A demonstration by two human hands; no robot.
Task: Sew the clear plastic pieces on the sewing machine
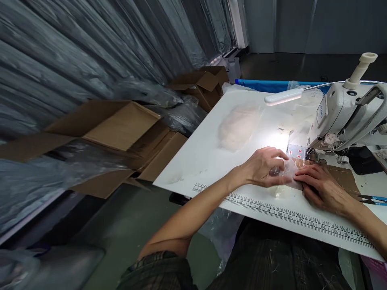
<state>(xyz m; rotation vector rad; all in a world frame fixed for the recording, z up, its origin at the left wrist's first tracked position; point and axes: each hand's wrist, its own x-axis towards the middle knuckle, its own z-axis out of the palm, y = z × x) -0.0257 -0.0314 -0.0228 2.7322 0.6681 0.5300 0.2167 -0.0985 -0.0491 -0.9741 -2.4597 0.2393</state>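
A small piece of sheer whitish fabric (290,171) lies at the front of the sewing machine (323,117), under its bright lamp. My left hand (269,167) is on its left side, fingers bent and closed on the fabric. From the right, my right hand (322,187) holds the near edge, with fingertips pressed together on it. The presser foot and needle area (307,153) sit just beyond my fingers. Beside the foot is a plate with red marks (296,152). Parts of the fabric under my fingers are hidden.
A pale sheer heap (238,127) lies on the white table (196,149). A printed ruler (281,211) follows the front edge. Blue-handled snips (373,200) and a brown board (343,177) are at right. Open cardboard boxes (121,125) stand left of the table.
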